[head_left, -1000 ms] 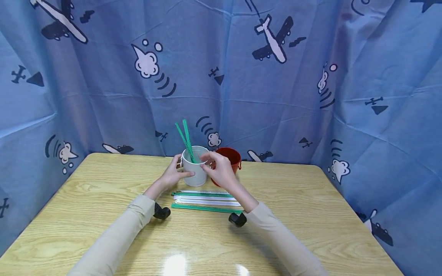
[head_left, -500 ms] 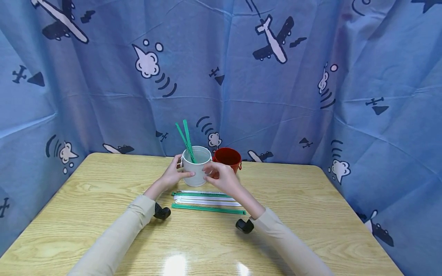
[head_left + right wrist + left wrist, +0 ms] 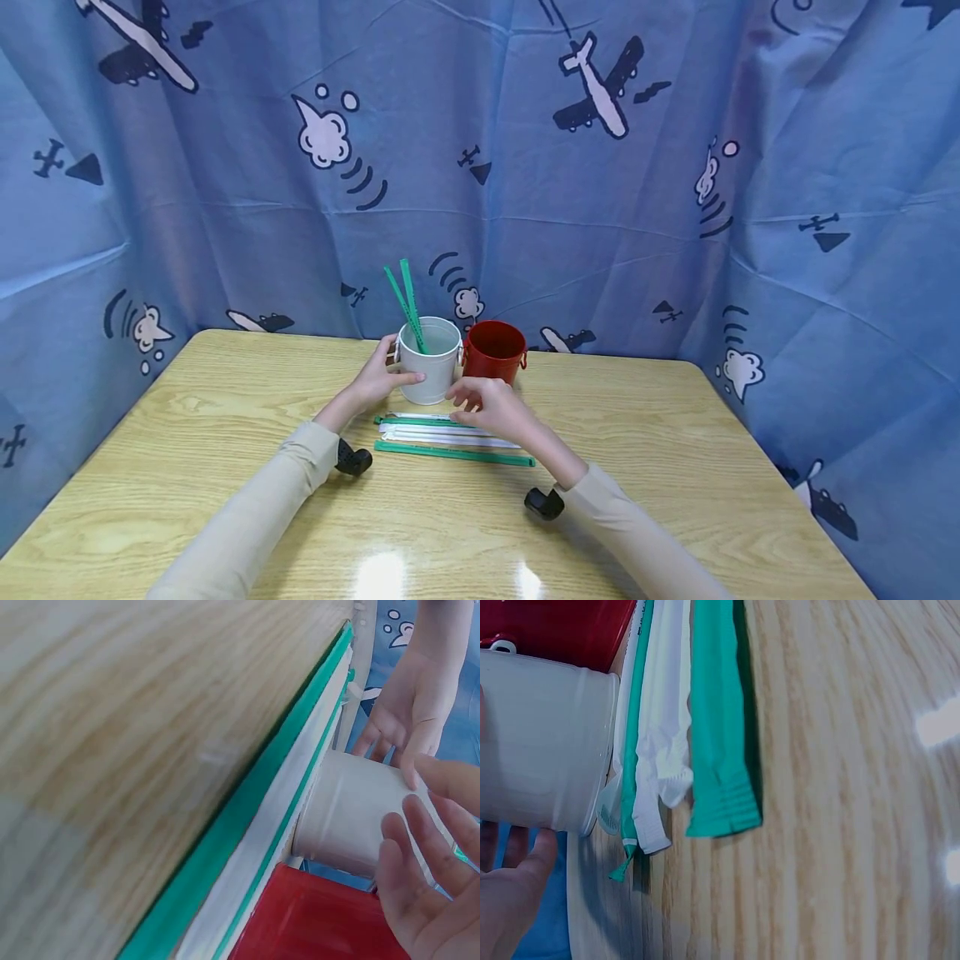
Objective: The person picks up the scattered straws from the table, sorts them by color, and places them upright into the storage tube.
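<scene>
A white bucket (image 3: 429,379) stands at the back of the table, with two green-wrapped straws (image 3: 408,304) leaning out over its rim. My left hand (image 3: 377,377) holds the bucket from its left side, thumb on the front and fingers round the side. In front of the buckets lies a row of paper-wrapped straws, some white (image 3: 442,437) and some green (image 3: 453,453). My right hand (image 3: 491,407) hovers over the right part of this row, fingers loosely bent and holding nothing. In the right wrist view, the right fingers (image 3: 424,840) appear apart from the straws.
A red bucket (image 3: 491,362) stands right beside the white one, its lower part hidden by my right hand. The wooden table (image 3: 300,517) ends at a blue curtain (image 3: 420,167) with airplane prints. A black wrist camera (image 3: 543,503) hangs below the right wrist.
My right hand has moved away from the white bucket's rim, down and toward me, to above the straws. The left hand has kept its hold on the bucket.
</scene>
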Demonstrator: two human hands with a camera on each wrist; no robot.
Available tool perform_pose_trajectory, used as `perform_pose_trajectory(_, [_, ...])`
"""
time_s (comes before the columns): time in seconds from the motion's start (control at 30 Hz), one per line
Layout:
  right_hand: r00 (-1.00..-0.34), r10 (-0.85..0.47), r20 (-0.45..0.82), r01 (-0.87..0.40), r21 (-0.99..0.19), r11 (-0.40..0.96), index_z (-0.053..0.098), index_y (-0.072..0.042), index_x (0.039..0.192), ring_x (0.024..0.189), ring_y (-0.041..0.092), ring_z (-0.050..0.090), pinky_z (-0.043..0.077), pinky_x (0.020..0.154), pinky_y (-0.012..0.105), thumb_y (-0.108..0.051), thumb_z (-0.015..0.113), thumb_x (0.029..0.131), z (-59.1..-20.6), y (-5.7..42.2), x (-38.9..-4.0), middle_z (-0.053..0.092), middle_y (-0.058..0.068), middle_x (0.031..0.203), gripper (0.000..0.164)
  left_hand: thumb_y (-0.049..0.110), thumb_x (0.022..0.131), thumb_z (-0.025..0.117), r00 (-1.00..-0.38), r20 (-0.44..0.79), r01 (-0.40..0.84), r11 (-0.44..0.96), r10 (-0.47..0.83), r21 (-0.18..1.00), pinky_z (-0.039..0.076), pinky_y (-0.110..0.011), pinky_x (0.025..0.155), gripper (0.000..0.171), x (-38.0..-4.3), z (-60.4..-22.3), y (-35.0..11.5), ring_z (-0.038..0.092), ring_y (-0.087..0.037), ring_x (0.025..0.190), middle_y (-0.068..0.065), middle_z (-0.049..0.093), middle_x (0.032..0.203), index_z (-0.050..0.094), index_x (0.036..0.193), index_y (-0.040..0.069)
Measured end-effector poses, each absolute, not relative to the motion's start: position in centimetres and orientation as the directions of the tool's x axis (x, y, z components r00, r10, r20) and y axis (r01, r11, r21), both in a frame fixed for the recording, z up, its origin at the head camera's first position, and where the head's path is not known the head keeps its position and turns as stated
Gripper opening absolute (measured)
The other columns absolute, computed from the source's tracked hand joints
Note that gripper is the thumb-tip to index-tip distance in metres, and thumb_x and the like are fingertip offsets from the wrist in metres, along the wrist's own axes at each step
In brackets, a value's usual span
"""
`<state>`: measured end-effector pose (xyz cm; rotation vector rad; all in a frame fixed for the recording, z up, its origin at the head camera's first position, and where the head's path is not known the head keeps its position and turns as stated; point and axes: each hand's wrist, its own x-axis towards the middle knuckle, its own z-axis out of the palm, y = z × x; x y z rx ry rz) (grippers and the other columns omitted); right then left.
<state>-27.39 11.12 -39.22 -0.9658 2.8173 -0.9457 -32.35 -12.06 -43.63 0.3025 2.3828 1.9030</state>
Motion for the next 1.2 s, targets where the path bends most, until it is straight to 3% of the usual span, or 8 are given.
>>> perform_pose_trajectory(0.2, [-0.787,-0.607,0.109,-0.562,-0.533,0.633,0.069,-0.010,0.106,0.078,0.014,0.062,0.052,0.066,0.015,-0.013,0.078,0.080,-39.6,11.4,-27.2,0.071,0.005,0.092,0.027,0.012,0.085,0.072,-0.978,0.059,0.103,0.217,0.200,0.971,0.028,-0.055,0.115,0.084,-32.4,-43.7,-12.1,0.025,-0.046,0.142,-0.023,0.025,0.153,0.018,0.149,0.008])
perform_pose_trajectory(0.67, [-0.749,-0.657,-0.091,-0.520,-0.532,0.668,0.070,-0.014,0.101,0.076,0.010,0.060,0.052,0.066,0.016,-0.017,0.077,0.081,-40.3,11.5,-26.9,0.070,-0.002,0.087,0.021,0.009,0.085,0.072,-0.981,0.062,0.101,0.211,0.184,0.972,0.029,-0.053,0.116,0.084,-32.1,-43.4,-11.8,0.025,-0.045,0.142,-0.023,0.025,0.153,0.018,0.149,0.007])
perform_pose_trajectory(1.2, [-0.739,-0.659,-0.141,-0.552,-0.432,0.713,0.070,-0.015,0.093,0.067,0.005,0.053,0.046,0.063,0.017,-0.016,0.080,0.078,-41.0,11.1,-26.5,0.064,-0.006,0.073,0.019,0.007,0.085,0.071,-0.978,0.066,0.102,0.182,0.196,0.978,0.031,-0.053,0.115,0.083,-32.2,-43.6,-11.9,0.027,-0.044,0.141,-0.023,0.026,0.152,0.018,0.149,0.008])
